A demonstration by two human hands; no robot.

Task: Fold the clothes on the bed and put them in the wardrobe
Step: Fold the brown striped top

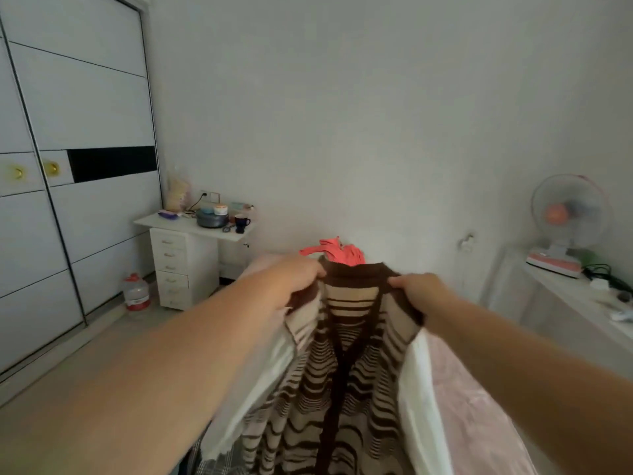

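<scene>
Pale walls and a dim bedroom framed a brown-and-cream striped cardigan (346,354), held up by its shoulders over the bed (479,413) with its dark front band running down the middle. To the cardigan's left, the left hand (298,282) was clenched on the shoulder fabric, fingers curled tight with dark knit bunched inside the fist. To its right, the right hand (419,291) pinched the other shoulder near the collar, fingers closed on the cloth. Both bare forearms reached forward from the lower corners. The garment hung down between white fabric (260,375) on either side, its lower part blurred. Just behind the collar, a coral-red garment (337,252) lay at the far end of the bed. Pink bedding showed to the cardigan's right. Well left of the cardigan stood a white drawer unit (178,265), its top carrying a dark pot (211,218) and a dark blue cup (241,222), with a water jug (136,292) on the floor beside it. Farther left rose the closed sliding-door wardrobe (78,186). Far right of the cardigan, a desk fan (567,217) stood on a white table (561,296).
</scene>
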